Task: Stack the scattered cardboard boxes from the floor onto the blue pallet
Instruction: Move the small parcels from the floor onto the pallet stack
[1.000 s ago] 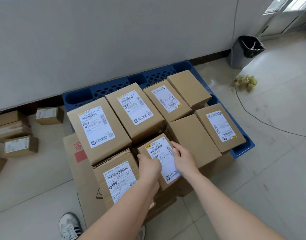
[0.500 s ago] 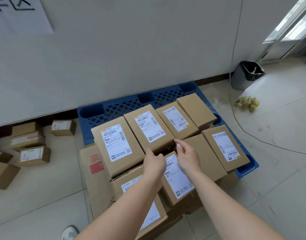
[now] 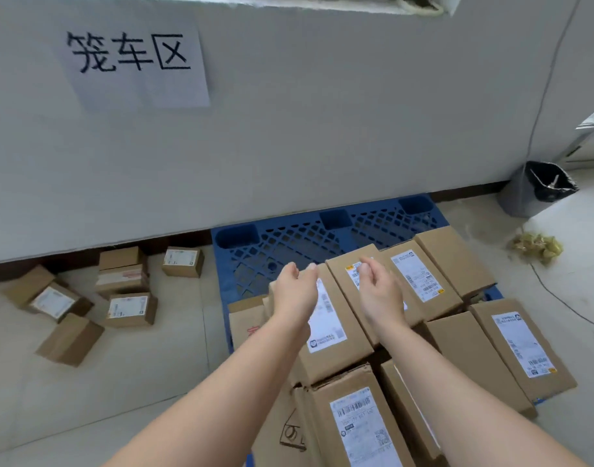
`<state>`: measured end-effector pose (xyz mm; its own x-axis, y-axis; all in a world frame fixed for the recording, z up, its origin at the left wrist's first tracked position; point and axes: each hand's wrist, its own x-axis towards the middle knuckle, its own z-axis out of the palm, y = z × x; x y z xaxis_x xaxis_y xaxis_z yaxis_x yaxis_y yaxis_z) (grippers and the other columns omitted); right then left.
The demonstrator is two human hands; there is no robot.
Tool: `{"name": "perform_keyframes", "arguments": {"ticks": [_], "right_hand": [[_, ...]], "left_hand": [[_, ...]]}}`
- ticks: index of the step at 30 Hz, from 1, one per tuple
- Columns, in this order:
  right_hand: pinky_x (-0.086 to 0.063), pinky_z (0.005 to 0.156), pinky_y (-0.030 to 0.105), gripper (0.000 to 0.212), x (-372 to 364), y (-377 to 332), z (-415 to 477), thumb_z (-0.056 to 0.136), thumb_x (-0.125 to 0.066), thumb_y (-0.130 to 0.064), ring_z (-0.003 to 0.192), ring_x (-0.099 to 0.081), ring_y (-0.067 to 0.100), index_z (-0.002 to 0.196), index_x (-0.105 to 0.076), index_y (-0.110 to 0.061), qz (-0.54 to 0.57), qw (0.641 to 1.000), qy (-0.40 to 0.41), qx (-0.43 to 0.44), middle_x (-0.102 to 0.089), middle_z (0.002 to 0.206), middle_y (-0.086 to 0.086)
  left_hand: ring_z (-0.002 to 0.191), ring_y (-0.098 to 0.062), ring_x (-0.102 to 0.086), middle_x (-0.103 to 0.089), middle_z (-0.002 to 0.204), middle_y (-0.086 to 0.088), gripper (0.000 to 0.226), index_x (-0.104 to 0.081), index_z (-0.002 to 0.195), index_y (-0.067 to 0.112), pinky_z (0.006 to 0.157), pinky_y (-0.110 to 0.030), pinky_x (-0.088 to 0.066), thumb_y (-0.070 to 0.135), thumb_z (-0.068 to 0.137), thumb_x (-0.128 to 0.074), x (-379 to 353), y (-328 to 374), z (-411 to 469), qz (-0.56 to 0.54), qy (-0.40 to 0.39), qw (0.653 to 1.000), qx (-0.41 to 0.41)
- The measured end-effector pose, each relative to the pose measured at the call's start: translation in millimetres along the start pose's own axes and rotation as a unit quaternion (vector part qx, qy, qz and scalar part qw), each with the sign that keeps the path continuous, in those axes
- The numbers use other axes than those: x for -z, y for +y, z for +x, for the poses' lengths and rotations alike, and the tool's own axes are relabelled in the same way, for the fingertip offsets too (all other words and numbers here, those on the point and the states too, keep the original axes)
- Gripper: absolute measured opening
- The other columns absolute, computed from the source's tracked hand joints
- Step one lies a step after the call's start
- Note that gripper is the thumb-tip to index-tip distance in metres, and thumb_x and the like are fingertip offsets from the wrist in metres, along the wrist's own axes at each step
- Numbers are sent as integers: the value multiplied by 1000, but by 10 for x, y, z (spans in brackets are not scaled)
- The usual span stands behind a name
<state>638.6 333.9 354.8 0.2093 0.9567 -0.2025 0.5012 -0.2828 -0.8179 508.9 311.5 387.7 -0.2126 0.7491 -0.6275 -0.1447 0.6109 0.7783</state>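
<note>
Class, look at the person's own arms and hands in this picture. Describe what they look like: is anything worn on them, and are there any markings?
The left hand and right hand are bare, with no gloves. The left forearm and right forearm are uncovered down to the frame's bottom edge, with no sleeve in view. No watch, bracelet or marking shows at either wrist. The fingertips are blurred, so small rings cannot be ruled out.

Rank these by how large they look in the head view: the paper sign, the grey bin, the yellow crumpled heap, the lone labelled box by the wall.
1. paper sign
2. grey bin
3. yellow crumpled heap and lone labelled box: about alike, so unranked.
Their distances from the camera differ, so true sizes stay unsure.
</note>
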Motion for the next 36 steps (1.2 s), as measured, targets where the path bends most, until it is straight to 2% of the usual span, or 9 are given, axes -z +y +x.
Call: {"name": "perform_keyframes", "arguments": {"ticks": [9,14,16,20,22,25,28,30,36], "right_hand": [[-36,97,23,38,-1611,-1075,115,103,-31,-33,119,-50,7,133,-52,-24,16,997,-57,41,-58,129,-8],[-37,95,22,37,-2513,-1633,163,103,-32,-33,116,-50,6,131,-53,-23,22,995,-79,51,-59,127,-7],[-36,93,21,36,-2836,-1823,185,104,-32,-32,114,-50,5,131,-54,-21,26,995,-85,53,-59,125,-7],[-37,96,23,36,-3428,-2131,214,103,-32,-32,113,-50,5,130,-55,-21,19,993,-99,55,-60,124,-7],[-40,100,27,37,-3692,-2261,214,103,-32,-32,117,-51,8,130,-55,-20,16,993,-104,56,-60,125,-6],[-40,100,25,37,-4029,-2432,199,103,-33,-33,118,-51,9,131,-54,-20,12,991,-115,62,-60,125,-6],[-40,99,25,37,-4336,-2543,173,103,-33,-33,117,-52,8,130,-55,-20,7,988,-136,69,-61,123,-7],[-40,99,25,37,-4529,-2566,151,103,-33,-33,117,-52,8,130,-55,-20,6,986,-151,70,-61,121,-8],[-39,99,24,36,-5053,-2480,136,103,-34,-34,117,-52,7,128,-56,-22,-14,976,-203,73,-61,120,-10]], "left_hand": [[81,-1,-41,-39,91,16,11,-46,90,28,74,-21,-33,26,100,-46,1608,449,797,-68,85,994,-20],[100,-6,-51,-51,108,11,12,-55,107,24,85,-19,-35,25,100,-46,2463,598,1282,-103,124,987,0],[130,-14,-42,-45,142,2,41,-42,141,14,103,-25,-29,24,101,-45,2780,654,1430,-113,137,984,6],[136,-14,-37,-38,150,0,49,-35,146,13,95,-20,-24,25,100,-47,3381,759,1711,-117,155,981,8],[114,-12,-51,-54,127,3,20,-56,117,22,86,-20,-31,25,100,-47,3656,758,1850,-130,167,977,26],[90,-13,-37,-44,85,15,33,-32,70,30,65,-19,-26,24,100,-45,3998,807,1952,-144,193,970,30],[122,-15,-44,-52,131,7,21,-57,117,19,92,-22,-27,24,101,-45,4294,752,2106,-156,202,967,22],[137,-15,-35,-39,150,2,47,-37,145,12,99,-23,-24,25,101,-45,4467,701,2156,-155,216,964,16],[129,-18,-42,-50,136,6,33,-49,133,16,101,-25,-27,24,102,-43,4855,372,2361,-167,267,948,49]]}}
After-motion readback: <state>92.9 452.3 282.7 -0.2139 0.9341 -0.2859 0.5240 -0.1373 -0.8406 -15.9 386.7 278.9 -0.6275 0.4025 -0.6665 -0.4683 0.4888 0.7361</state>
